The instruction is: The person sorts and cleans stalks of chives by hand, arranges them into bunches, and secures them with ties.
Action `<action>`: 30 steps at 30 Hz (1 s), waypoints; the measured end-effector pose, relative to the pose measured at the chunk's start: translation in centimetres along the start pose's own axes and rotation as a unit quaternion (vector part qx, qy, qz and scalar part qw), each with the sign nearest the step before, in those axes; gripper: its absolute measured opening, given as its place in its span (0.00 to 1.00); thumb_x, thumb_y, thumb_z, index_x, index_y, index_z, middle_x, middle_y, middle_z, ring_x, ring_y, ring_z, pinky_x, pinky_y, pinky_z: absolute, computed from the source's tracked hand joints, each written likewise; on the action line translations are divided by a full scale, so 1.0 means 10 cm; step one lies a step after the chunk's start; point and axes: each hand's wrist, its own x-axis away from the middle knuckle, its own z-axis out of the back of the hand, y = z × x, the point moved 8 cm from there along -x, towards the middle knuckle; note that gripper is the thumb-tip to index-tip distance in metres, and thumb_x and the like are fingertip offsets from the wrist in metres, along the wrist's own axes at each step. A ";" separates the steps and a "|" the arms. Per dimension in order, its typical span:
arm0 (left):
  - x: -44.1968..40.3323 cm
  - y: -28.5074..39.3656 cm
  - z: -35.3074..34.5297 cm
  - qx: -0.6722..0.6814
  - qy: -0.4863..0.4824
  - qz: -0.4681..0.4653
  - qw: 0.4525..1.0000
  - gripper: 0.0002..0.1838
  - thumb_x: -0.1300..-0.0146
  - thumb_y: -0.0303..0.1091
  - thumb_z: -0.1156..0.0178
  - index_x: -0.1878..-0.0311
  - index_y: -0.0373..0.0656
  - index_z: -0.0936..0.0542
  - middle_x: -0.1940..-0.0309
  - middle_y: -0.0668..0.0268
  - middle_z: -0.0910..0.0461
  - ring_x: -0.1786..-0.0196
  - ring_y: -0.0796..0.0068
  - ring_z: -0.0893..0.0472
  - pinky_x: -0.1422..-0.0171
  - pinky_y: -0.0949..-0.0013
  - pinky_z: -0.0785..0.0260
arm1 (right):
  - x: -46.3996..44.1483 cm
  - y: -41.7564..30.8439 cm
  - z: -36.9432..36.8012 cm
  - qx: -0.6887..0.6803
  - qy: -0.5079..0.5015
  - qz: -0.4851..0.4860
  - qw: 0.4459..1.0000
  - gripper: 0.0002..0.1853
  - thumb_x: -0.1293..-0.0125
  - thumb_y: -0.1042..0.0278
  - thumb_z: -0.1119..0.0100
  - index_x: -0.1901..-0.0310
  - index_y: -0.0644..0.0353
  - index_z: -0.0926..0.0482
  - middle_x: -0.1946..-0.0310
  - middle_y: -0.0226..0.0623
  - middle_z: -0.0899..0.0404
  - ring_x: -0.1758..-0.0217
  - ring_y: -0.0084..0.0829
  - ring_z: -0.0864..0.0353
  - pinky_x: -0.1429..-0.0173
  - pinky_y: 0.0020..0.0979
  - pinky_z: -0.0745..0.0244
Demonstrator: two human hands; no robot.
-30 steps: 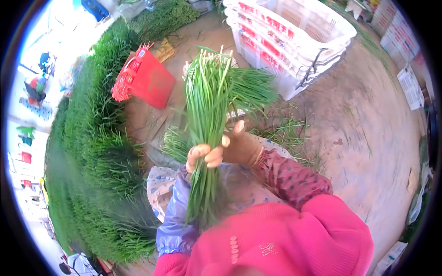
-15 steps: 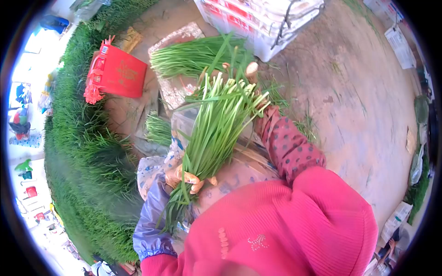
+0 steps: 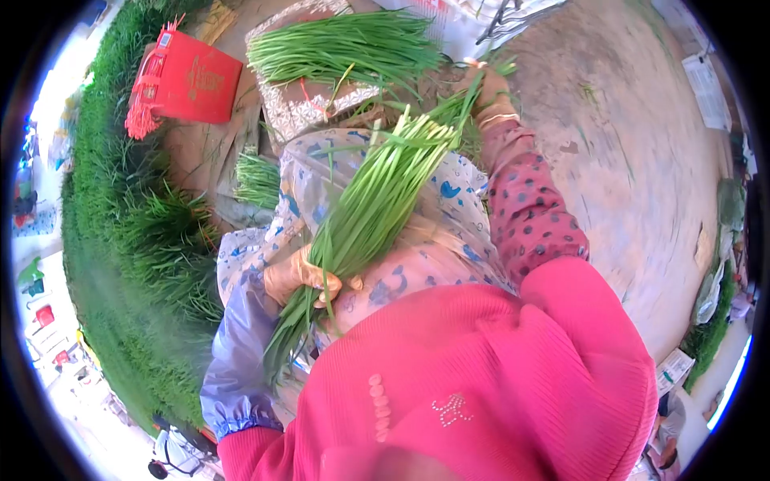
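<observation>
A bundle of long green stalks lies slantwise over my lap, its pale cut ends toward the upper right. My left hand, in a tan glove, is wrapped round its lower, leafy part. My right hand, gloved too, is stretched out beyond the cut ends with its fingers closed on a few loose green leaves. Another pile of green stalks rests on a patterned board in front of me. A clear apron with blue prints covers my lap.
A red box with red strips stands at the upper left. Behind it and down the left side runs a long bank of green stalks. A small bunch lies left of my lap. White crates stand at the top.
My right hand has moved away from the bundle toward the upper right, drawing leaves with it. The bundle has tilted to the right, and my left hand has moved lower with it. The view has shifted.
</observation>
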 end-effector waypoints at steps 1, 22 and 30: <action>-0.03 0.00 0.00 -0.032 -0.001 0.018 0.999 0.34 0.51 0.28 0.28 0.40 0.36 0.31 0.57 0.51 0.20 0.77 0.75 0.24 0.75 0.72 0.29 | -0.10 -0.02 0.12 0.120 0.020 0.048 0.991 0.18 0.27 0.58 0.56 0.50 0.61 0.22 0.66 0.32 0.19 0.67 0.32 0.22 0.60 0.34 0.26; -0.23 0.47 0.15 -0.363 0.137 -0.225 0.894 0.26 0.49 0.22 0.36 0.44 0.39 0.26 0.55 0.61 0.20 0.55 0.69 0.19 0.52 0.67 0.26 | 2.27 -2.10 -0.35 0.083 -0.464 0.378 0.797 0.26 0.44 0.73 0.33 0.41 0.53 0.25 0.41 0.37 0.24 0.37 0.35 0.27 0.30 0.38 0.36; 0.09 0.55 0.20 -0.613 0.331 -0.198 0.690 0.51 0.53 0.22 0.41 0.23 0.50 0.52 0.49 0.49 0.20 0.47 0.51 0.20 0.43 0.63 0.29 | 2.31 -1.46 -1.42 0.542 -0.344 0.446 0.624 0.26 0.33 0.62 0.51 0.33 0.34 0.36 0.32 0.36 0.37 0.28 0.42 0.42 0.40 0.61 0.35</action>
